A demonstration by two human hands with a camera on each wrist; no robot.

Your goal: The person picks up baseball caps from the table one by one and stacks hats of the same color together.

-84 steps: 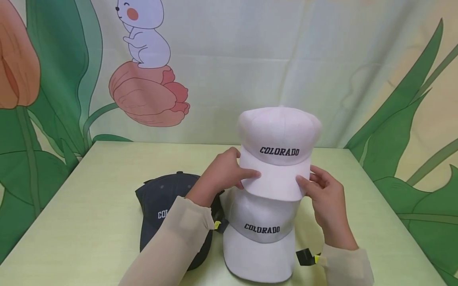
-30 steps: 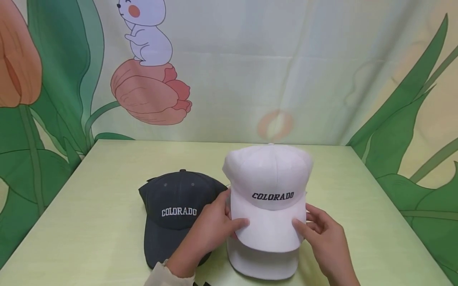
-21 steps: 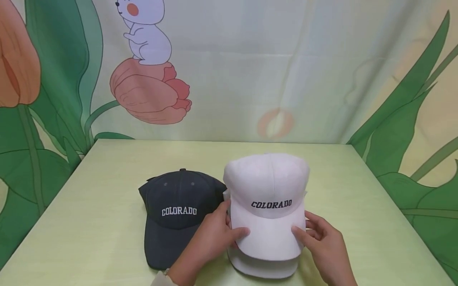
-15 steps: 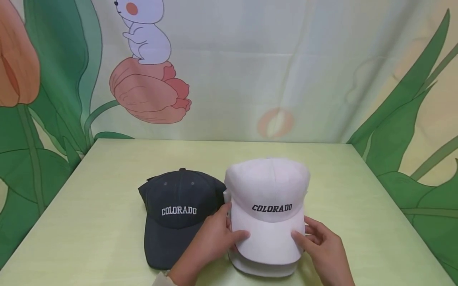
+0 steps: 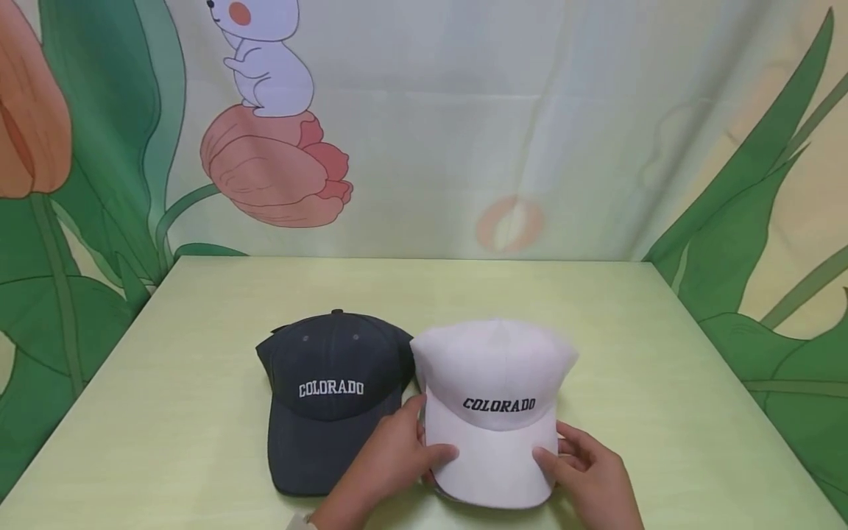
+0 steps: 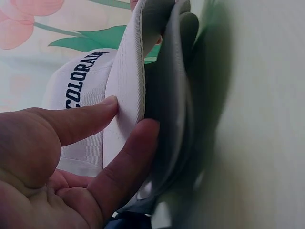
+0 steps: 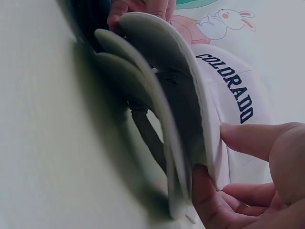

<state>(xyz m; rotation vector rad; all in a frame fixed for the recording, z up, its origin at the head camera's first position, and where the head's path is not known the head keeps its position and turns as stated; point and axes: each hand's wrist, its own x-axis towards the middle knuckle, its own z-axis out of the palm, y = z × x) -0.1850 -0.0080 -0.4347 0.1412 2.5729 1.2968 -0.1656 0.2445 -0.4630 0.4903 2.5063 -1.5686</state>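
Note:
A white baseball cap (image 5: 500, 375) with black COLORADO lettering faces me, right of centre on the table. My left hand (image 5: 397, 449) pinches the left side of its brim, thumb on top and fingers beneath. On the brim's right side my right hand (image 5: 592, 471) pinches in the same way. In the right wrist view, two more brims (image 7: 126, 47) lie close under the held one, with a gap between. The left wrist view also shows a lower brim (image 6: 171, 95) below my fingertips. From the head view, the held cap hides nearly all of the caps beneath.
A dark navy baseball cap (image 5: 331, 361) with white COLORADO lettering sits just left of the white one, nearly touching it. The pale green table (image 5: 165, 412) ends at a printed curtain (image 5: 424, 147) with tulips and a rabbit.
Both hands have lowered the white cap toward me, from well above the lower white cap down over it. The lower crown and brim have become covered. The navy cap has stayed put.

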